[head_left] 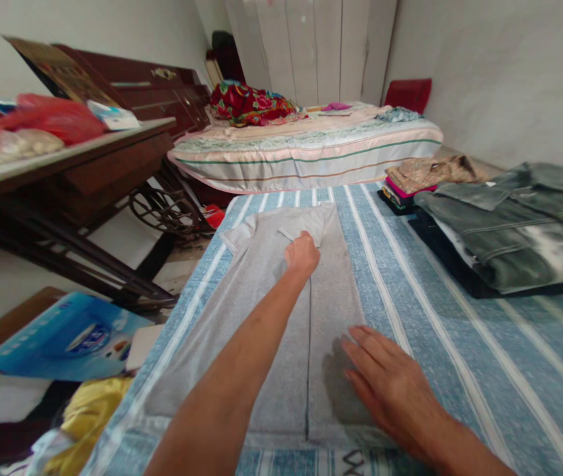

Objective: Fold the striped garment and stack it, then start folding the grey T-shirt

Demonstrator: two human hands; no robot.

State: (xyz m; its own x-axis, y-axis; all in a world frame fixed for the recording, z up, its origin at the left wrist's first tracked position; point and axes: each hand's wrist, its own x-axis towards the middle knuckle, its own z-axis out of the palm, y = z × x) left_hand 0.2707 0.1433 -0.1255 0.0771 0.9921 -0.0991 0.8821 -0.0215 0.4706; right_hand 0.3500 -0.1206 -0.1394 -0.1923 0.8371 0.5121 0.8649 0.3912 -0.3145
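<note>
A grey garment (266, 311), folded lengthwise, lies flat on the blue-and-white striped bed cover (460, 344). My left hand (302, 253) reaches far forward and rests on the garment's upper part near the collar, its fingers curled under and hidden. My right hand (385, 383) lies flat on the garment's lower right part, fingers stretched out and holding nothing.
A stack of folded clothes with a dark green jacket (514, 225) on top sits at the right. A smaller folded pile (420, 178) lies behind it. A second bed (305, 149) stands beyond. A wooden table (63, 165) and a blue box (63, 337) are on the left.
</note>
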